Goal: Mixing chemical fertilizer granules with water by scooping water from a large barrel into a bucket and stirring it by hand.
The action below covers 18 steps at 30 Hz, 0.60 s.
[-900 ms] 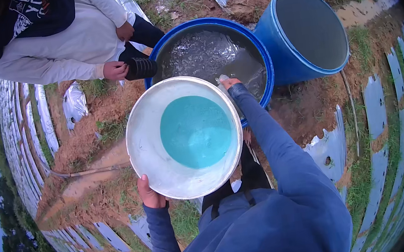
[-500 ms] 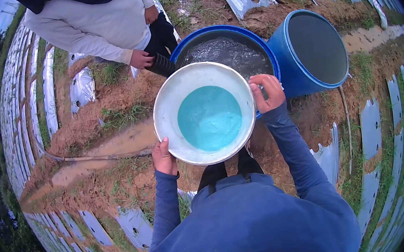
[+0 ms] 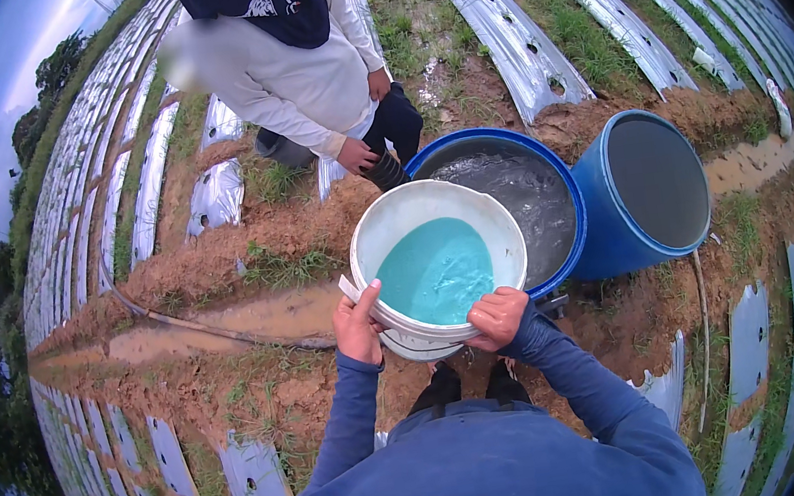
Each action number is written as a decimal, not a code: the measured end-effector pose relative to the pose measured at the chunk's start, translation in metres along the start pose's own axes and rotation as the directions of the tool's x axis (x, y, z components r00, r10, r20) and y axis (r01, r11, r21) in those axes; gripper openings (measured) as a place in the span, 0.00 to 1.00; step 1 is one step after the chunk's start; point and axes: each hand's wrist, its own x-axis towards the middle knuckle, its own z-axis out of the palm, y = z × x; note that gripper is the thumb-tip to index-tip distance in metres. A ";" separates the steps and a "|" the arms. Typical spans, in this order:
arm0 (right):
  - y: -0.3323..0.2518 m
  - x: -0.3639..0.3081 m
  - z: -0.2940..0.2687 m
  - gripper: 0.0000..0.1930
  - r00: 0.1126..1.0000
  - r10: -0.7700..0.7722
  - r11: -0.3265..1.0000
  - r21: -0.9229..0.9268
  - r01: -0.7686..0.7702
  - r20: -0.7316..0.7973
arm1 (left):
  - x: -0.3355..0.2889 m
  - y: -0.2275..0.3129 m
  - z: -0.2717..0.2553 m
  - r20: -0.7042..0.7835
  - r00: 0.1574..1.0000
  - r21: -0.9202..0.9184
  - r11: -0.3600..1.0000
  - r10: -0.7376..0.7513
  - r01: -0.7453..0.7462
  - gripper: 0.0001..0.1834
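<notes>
A round white bucket (image 3: 404,209) is between my hands, tilted, with turquoise liquid (image 3: 438,273) pooled toward its near side. My left hand (image 3: 359,327) grips its left side by the rim, thumb up along a pale strip that sticks out there. At the near right rim, the fingers of my right hand (image 3: 499,318) are curled over the edge. Just beyond the bucket stands a blue barrel (image 3: 560,163) of dark, rippling water, partly hidden by it. Under the bucket's near edge a white rounded part shows; I cannot tell whether it is another bucket.
A second blue barrel (image 3: 601,213), full of dark liquid, leans on the right. Across from me a person in a pale shirt (image 3: 284,93) holds a black ribbed hose (image 3: 390,171) at the first barrel. A thin pipe (image 3: 199,329) crosses the muddy ditch. Plastic-covered rows (image 3: 504,31) surround us.
My right hand has gone from the bucket's far right rim to its near right rim. The bucket now tilts, and its liquid has shifted. More of the barrels and the other person shows.
</notes>
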 end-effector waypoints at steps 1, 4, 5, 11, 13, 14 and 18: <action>-0.006 0.002 0.002 0.20 0.999 -0.003 1.000 0.031 0.004 -0.039 | -0.002 0.006 -0.001 0.004 1.000 0.016 0.999 0.028 -0.028 0.16; -0.019 0.011 0.009 0.20 0.994 0.051 0.995 0.089 -0.042 -0.101 | -0.006 0.030 -0.003 0.020 0.997 0.054 0.996 0.077 -0.078 0.15; -0.022 0.010 0.015 0.20 0.993 0.077 0.992 0.110 -0.067 -0.088 | -0.005 0.034 -0.006 0.017 0.998 0.074 0.995 0.063 -0.065 0.15; -0.012 0.005 0.057 0.24 0.973 0.185 0.958 0.247 -0.146 -0.141 | 0.023 0.019 -0.027 -0.009 1.000 0.178 0.984 -0.030 0.031 0.15; -0.007 -0.005 0.071 0.24 0.966 0.227 0.942 0.278 -0.187 -0.122 | 0.033 0.001 -0.030 -0.034 0.998 0.212 0.975 -0.053 0.059 0.16; -0.007 -0.011 0.077 0.24 0.963 0.243 0.935 0.291 -0.201 -0.118 | 0.036 -0.006 -0.032 -0.046 0.998 0.235 0.970 -0.048 0.058 0.16; 0.000 -0.033 0.090 0.21 0.943 0.330 0.891 0.312 -0.329 0.049 | 0.052 -0.037 -0.036 -0.095 0.990 0.273 0.954 -0.104 0.126 0.18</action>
